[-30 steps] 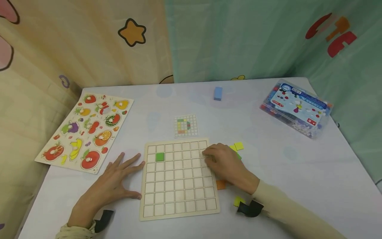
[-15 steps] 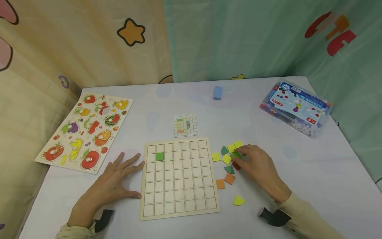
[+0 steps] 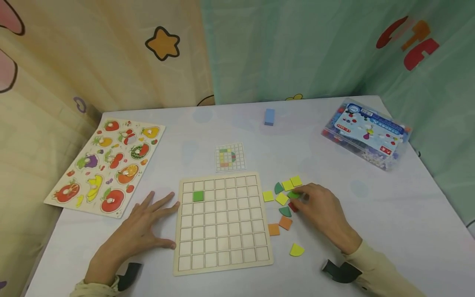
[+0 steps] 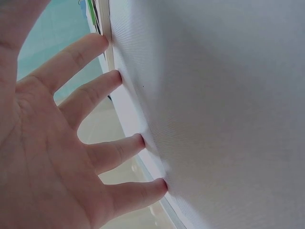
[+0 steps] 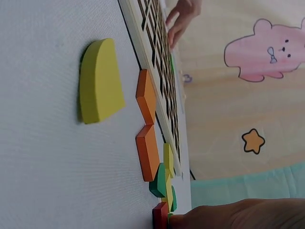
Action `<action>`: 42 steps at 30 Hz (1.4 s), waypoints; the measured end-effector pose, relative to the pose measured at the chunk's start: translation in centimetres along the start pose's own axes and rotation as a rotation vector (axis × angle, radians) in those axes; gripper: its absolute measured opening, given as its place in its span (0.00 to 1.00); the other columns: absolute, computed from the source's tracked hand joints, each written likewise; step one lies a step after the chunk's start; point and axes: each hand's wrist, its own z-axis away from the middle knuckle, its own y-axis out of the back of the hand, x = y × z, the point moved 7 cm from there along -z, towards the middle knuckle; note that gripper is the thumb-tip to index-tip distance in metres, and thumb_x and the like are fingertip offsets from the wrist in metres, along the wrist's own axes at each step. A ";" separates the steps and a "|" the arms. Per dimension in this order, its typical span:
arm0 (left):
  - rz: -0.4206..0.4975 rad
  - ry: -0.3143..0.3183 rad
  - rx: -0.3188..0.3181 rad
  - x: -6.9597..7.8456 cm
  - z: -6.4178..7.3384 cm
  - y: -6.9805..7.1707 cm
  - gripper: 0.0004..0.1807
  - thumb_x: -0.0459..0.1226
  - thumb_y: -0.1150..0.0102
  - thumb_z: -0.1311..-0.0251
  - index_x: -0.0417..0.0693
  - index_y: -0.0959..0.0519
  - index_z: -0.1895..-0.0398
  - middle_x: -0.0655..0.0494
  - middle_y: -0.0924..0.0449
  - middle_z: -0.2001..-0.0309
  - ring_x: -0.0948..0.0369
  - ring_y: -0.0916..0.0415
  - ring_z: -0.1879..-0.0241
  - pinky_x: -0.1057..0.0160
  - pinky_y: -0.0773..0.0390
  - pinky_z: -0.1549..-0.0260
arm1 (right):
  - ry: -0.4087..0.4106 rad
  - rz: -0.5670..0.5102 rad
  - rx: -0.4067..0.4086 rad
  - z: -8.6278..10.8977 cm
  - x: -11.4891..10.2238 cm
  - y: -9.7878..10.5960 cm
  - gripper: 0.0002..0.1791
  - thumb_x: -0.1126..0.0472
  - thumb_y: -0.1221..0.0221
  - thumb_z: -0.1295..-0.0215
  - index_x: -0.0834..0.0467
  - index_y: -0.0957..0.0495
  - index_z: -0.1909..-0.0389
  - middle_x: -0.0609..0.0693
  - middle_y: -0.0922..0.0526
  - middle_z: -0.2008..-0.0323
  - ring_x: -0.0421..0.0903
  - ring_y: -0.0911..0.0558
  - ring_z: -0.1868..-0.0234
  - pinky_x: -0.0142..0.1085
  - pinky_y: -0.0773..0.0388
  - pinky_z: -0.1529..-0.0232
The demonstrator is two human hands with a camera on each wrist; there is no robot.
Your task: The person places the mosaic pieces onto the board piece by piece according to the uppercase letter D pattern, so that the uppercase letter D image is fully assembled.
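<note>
A square wooden grid board (image 3: 222, 231) lies on the table with one green square tile (image 3: 198, 196) in a cell near its upper left. My left hand (image 3: 137, 231) is spread, fingers straight, its index finger and thumb touching the board's left edge. To the right of the board my right hand (image 3: 323, 210) pinches another green tile (image 3: 293, 194) between thumb and index finger, low over the table. Close around it lie a red tile (image 3: 292, 206), yellow tiles (image 3: 282, 199), dark green quarter-round tiles (image 3: 285, 211) and orange tiles (image 3: 285, 222). In the right wrist view the fingertips are mostly cut off.
A yellow quarter-round tile (image 3: 297, 250) lies nearer the front. Behind the board is a small card with a coloured grid pattern (image 3: 230, 157). A fruit puzzle board (image 3: 111, 165) lies left, a blue block (image 3: 269, 117) at the back, a clear plastic box (image 3: 367, 134) back right.
My right hand has moved from the board's right edge rightward to the loose tiles and taken hold of a green one. The left hand has stayed still.
</note>
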 end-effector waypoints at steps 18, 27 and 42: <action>-0.019 0.008 0.006 -0.2 0.2 0.0 0.56 0.62 0.21 0.77 0.56 0.25 0.35 0.50 0.40 0.26 0.31 0.57 0.28 0.22 0.53 0.41 | 0.260 -0.122 0.033 -0.4 -1.7 0.4 0.16 0.70 0.27 0.51 0.63 0.13 0.59 0.54 0.13 0.58 0.51 0.15 0.56 0.48 0.17 0.54; -0.023 0.005 0.011 -0.1 0.2 0.1 0.56 0.63 0.22 0.78 0.56 0.24 0.35 0.50 0.40 0.26 0.31 0.56 0.28 0.22 0.53 0.41 | 0.508 -0.203 0.059 -1.3 -4.3 -0.7 0.13 0.70 0.28 0.52 0.63 0.12 0.61 0.55 0.13 0.58 0.52 0.15 0.55 0.46 0.16 0.55; 0.010 0.007 0.005 -0.1 0.2 0.0 0.56 0.62 0.21 0.76 0.57 0.25 0.34 0.51 0.40 0.26 0.33 0.58 0.27 0.23 0.54 0.39 | 0.551 -0.283 -0.091 -3.8 -10.4 -4.3 0.09 0.64 0.32 0.40 0.59 0.12 0.59 0.49 0.13 0.58 0.44 0.16 0.55 0.39 0.20 0.48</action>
